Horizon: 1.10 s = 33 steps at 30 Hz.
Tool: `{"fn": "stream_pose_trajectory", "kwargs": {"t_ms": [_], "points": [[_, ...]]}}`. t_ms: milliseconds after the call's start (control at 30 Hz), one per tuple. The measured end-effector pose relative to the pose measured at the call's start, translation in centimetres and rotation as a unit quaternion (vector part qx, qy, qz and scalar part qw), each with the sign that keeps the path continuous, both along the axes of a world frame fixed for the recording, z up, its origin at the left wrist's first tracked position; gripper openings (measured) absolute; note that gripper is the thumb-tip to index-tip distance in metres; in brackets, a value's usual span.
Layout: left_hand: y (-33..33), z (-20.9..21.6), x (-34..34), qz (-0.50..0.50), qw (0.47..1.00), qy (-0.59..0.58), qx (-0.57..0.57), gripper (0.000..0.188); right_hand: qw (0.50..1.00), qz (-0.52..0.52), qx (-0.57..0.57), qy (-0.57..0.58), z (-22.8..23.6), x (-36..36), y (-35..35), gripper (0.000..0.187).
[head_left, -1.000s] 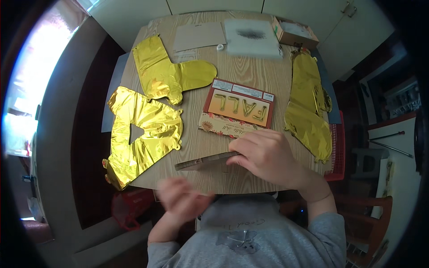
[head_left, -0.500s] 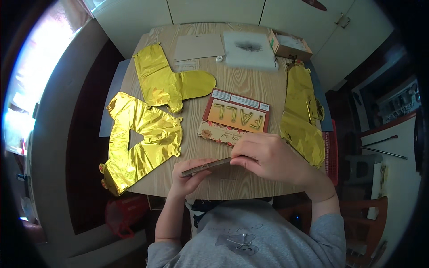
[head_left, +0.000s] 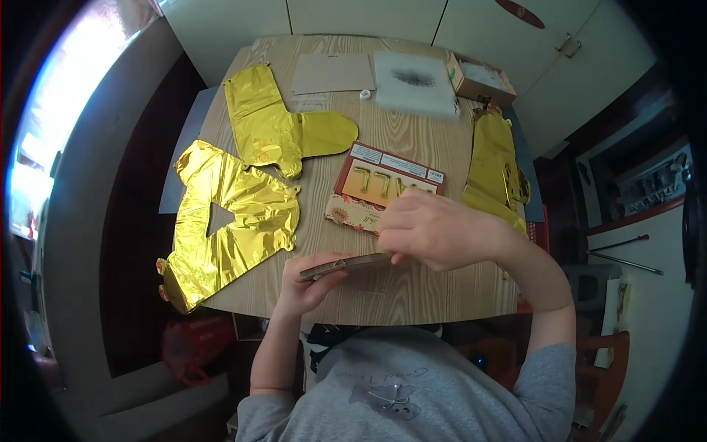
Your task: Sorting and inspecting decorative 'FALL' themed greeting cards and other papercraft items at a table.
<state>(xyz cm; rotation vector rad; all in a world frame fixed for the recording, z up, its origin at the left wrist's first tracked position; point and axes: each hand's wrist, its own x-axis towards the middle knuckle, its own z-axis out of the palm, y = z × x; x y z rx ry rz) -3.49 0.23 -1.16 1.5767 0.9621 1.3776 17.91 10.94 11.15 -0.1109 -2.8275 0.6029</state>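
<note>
The left grip [head_left: 303, 283] is clamped on a thin dark slab [head_left: 345, 266], seen edge-on, thumb below and fingers behind. The right grip [head_left: 431, 230] has its fingers drawn together at the slab's other end; I cannot tell whether they hold it. The slab is in the air on the wearer's side of the red box [head_left: 379, 177].

That box lies on a wood-grained desk [head_left: 427, 298]. Left of it spread a gold foil with a triangular hole [head_left: 258, 214] and a bent gold foil [head_left: 269, 129]; right of it lies a third gold foil [head_left: 492, 158]. Beyond the box are a beige card [head_left: 333, 74], a small white roll [head_left: 364, 95], a smudged white sheet [head_left: 416, 92] and an open carton [head_left: 486, 92], with pale cabinets [head_left: 361, 16] behind. Far left of the box glows a window [head_left: 70, 110].

Half a second ago the right grip covered less of the box; now it hides the lower right part. A second ago the left grip was off the slab.
</note>
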Motion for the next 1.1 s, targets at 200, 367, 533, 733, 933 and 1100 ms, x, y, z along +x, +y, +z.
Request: {"fn": "stream_pose_trajectory", "kwargs": {"t_ms": [200,367,533,733,933,1100], "points": [[0.2,-0.4,0.1,0.003,1.000,-0.028,0.004,0.021,0.997,-0.047,-0.053,0.016,2.0,3.8,-0.8,0.015],[0.1,-0.6,-0.1,0.001,1.000,-0.025,0.007,0.022,0.996,-0.079,0.041,-0.013,0.9,3.8,-4.1,0.016],[0.0,-0.6,0.0,-0.003,0.999,-0.030,0.010,0.023,0.982,-0.156,0.099,0.048,0.2,3.1,-3.9,0.016],[-0.1,-0.2,0.1,0.000,1.000,-0.001,0.013,0.024,0.969,-0.216,0.027,0.114,-0.9,2.0,-3.9,0.017],[0.2,-0.6,0.1,-0.013,1.000,-0.022,0.010,0.023,0.958,-0.261,-0.014,0.116,-1.2,1.7,-4.2,0.016],[0.4,-0.9,0.0,-0.026,0.999,-0.028,0.010,0.022,0.971,-0.223,0.028,0.082,-1.9,1.8,-4.5,0.018]]}}
